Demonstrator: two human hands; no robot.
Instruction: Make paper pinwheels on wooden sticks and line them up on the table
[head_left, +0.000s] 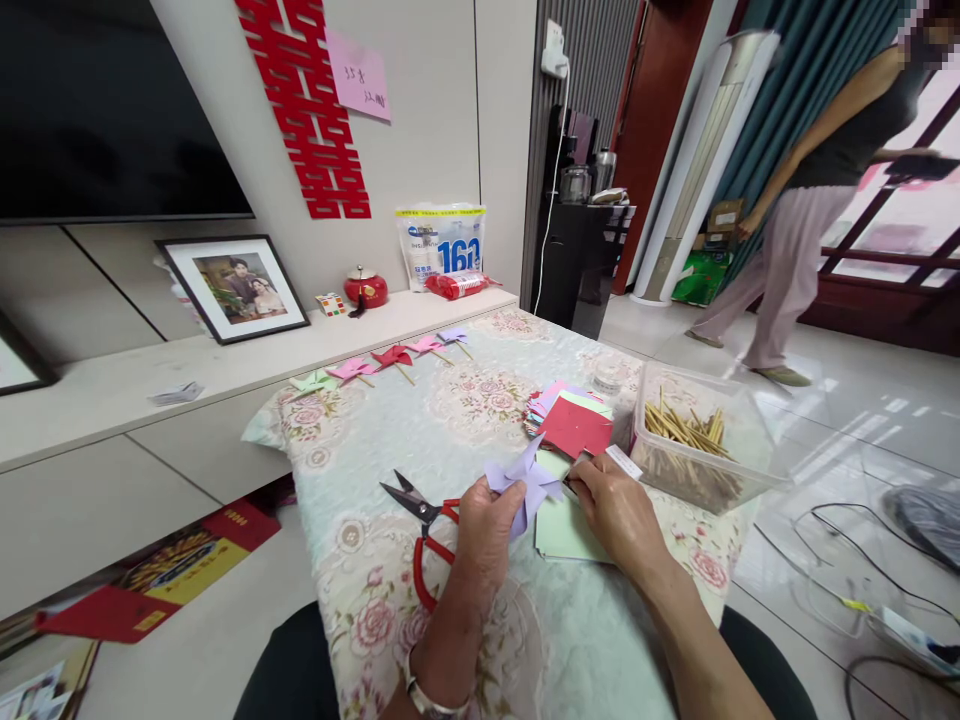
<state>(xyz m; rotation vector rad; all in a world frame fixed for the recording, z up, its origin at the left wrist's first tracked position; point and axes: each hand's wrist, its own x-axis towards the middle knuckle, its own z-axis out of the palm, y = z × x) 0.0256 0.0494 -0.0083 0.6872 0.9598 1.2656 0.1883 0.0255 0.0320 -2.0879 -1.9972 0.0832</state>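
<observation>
A lilac paper pinwheel (525, 480) is held just above the table's flowered cloth (420, 440). My left hand (487, 530) pinches its lower left edge, and my right hand (615, 505) grips it from the right, fingertips at its centre. Under my right hand lies a pale green paper sheet (562, 530). Red-handled scissors (424, 530) lie open on the cloth just left of my left hand.
A stack of coloured paper (574, 420) with a red sheet on top sits beyond my hands. A clear tub of wooden sticks (694, 445) stands at the right. Several finished pinwheels (390, 360) line the far edge. A person (810, 190) walks at the back right. Cables (847, 540) lie on the floor.
</observation>
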